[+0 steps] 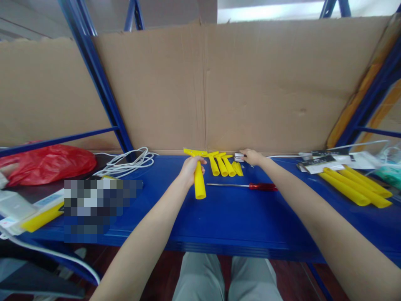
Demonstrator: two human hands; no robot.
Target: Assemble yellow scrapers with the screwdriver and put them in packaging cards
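My left hand (pixel 189 168) is closed around a yellow T-shaped handle (pixel 200 186), its hollow round end pointing toward me and its crosspiece at the far end. To its right, several similar yellow T-shaped handles (pixel 222 165) lie side by side, with small yellow pieces (pixel 237 169) beside them. My right hand (pixel 251 156) reaches to the back of the table, its fingers bent at a small stack of silvery flat pieces (pixel 238 157); what is between the fingertips is too small to name. A screwdriver (pixel 263 187) with a red handle lies crosswise between my arms.
Yellow tubes (pixel 357 188) and packaged items (pixel 326 163) lie at the right. At the left are a coiled white cable (pixel 134 163), a red plastic bag (pixel 53 163) and a pixelated patch. A cardboard wall (pixel 266 83) closes off the back, between blue posts (pixel 103 83).
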